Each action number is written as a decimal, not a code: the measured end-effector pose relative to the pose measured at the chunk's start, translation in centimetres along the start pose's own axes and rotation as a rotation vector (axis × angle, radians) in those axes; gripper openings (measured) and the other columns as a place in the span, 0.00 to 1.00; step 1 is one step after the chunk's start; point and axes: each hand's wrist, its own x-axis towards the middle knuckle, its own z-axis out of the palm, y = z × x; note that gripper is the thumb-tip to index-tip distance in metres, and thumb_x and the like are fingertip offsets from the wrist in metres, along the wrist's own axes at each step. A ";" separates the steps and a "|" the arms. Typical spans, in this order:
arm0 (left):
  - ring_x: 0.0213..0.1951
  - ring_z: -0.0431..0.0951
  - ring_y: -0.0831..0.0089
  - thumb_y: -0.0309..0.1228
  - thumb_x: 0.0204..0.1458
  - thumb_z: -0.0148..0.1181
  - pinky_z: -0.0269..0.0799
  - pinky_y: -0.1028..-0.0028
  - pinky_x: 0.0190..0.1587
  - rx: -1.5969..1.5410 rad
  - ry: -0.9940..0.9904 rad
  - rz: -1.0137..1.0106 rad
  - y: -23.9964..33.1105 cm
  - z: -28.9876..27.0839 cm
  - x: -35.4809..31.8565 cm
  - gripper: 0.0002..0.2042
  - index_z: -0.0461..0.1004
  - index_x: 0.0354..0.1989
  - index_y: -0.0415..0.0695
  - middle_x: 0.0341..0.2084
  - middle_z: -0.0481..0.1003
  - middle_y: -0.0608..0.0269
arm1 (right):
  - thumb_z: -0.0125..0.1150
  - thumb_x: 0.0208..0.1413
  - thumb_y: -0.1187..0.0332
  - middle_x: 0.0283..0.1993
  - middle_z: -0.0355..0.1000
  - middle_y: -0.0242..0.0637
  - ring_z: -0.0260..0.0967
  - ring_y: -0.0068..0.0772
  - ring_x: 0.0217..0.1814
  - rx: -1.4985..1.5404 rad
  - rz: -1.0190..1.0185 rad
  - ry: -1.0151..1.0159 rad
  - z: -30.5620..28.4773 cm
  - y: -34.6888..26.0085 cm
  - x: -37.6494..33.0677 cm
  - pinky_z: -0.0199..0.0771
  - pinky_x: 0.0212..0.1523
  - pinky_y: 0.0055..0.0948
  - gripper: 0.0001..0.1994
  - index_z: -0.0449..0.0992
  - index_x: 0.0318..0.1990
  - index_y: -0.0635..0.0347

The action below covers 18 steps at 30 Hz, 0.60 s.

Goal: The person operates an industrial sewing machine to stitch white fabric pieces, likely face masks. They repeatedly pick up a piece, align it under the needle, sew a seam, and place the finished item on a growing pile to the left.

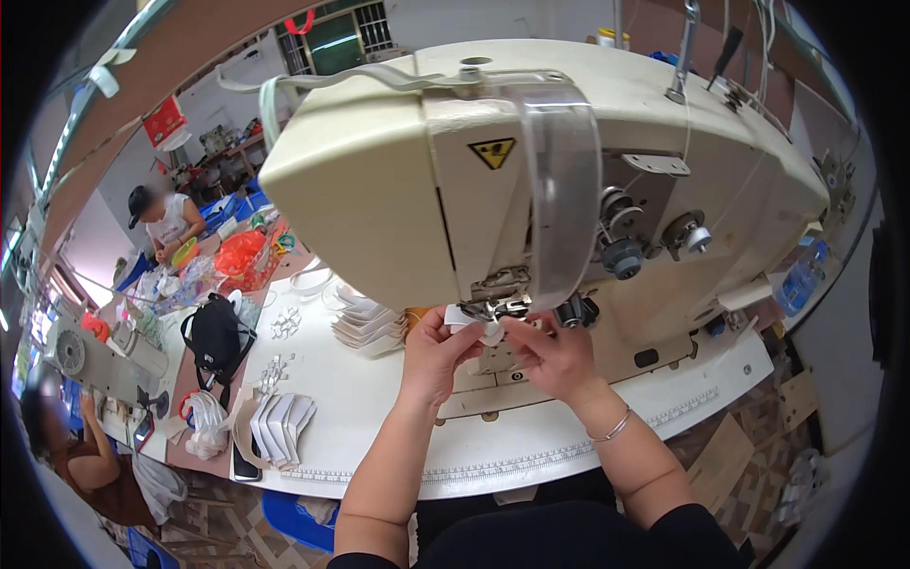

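Note:
Right below the needle area of a large cream sewing machine (360, 190), both hands meet at a small white curved piece (493, 332), which looks like fabric. My left hand (434, 358) pinches its left side between thumb and fingers. From the right, my right hand (557, 356) has thumb and forefinger closed at the piece's other edge, beside the presser foot (502, 307). The machine head partly hides the piece's far side. A stack of white folded pieces (368, 327) lies just left of my left hand.
Farther left on the white table (379, 455) are another white stack (282, 427), small silvery-white bits (284, 322), a black backpack (218, 337) and a phone (246, 467). A measuring scale (569, 453) runs along the front edge. Two people sit working at left.

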 end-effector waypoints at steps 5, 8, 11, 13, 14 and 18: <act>0.25 0.74 0.80 0.22 0.43 0.59 0.72 0.84 0.27 0.029 -0.003 0.015 -0.1 -0.2 0.1 0.10 0.68 0.36 0.40 0.27 0.74 0.64 | 0.63 0.31 0.74 0.33 0.62 0.29 0.61 0.30 0.29 -0.034 -0.063 -0.008 0.2 -0.1 0.3 0.66 0.24 0.25 0.20 0.74 0.39 0.46; 0.24 0.74 0.80 0.22 0.43 0.58 0.72 0.84 0.27 0.025 -0.040 -0.007 0.0 -0.5 0.7 0.10 0.68 0.35 0.39 0.26 0.74 0.64 | 0.63 0.32 0.75 0.34 0.63 0.29 0.61 0.31 0.29 -0.051 -0.037 -0.018 0.4 -0.2 0.0 0.66 0.25 0.26 0.20 0.74 0.38 0.47; 0.23 0.73 0.81 0.20 0.43 0.56 0.70 0.85 0.26 0.000 -0.090 -0.063 0.0 -1.4 1.9 0.08 0.69 0.34 0.39 0.24 0.74 0.64 | 0.63 0.32 0.75 0.34 0.63 0.31 0.62 0.33 0.30 -0.052 -0.015 -0.016 0.5 -0.5 0.0 0.67 0.25 0.27 0.19 0.73 0.38 0.48; 0.23 0.72 0.82 0.20 0.43 0.55 0.69 0.85 0.26 -0.016 -0.107 -0.084 0.0 -1.5 2.3 0.06 0.70 0.32 0.39 0.24 0.74 0.65 | 0.63 0.32 0.76 0.34 0.63 0.32 0.63 0.33 0.31 -0.052 -0.007 -0.012 0.5 -0.6 0.0 0.67 0.26 0.28 0.19 0.73 0.38 0.48; 0.23 0.71 0.82 0.21 0.43 0.55 0.68 0.85 0.26 -0.019 -0.108 -0.083 -0.1 -1.4 2.4 0.05 0.71 0.31 0.39 0.23 0.73 0.65 | 0.63 0.32 0.76 0.34 0.63 0.32 0.63 0.34 0.31 -0.055 -0.005 -0.011 0.5 -0.6 0.0 0.67 0.26 0.28 0.19 0.73 0.38 0.49; 0.23 0.70 0.82 0.22 0.44 0.54 0.67 0.85 0.27 -0.023 -0.141 -0.082 -0.3 -1.9 3.2 0.04 0.73 0.29 0.38 0.23 0.73 0.65 | 0.63 0.32 0.76 0.33 0.63 0.32 0.64 0.34 0.32 -0.031 0.002 0.001 0.6 -0.5 0.0 0.68 0.26 0.29 0.19 0.73 0.38 0.50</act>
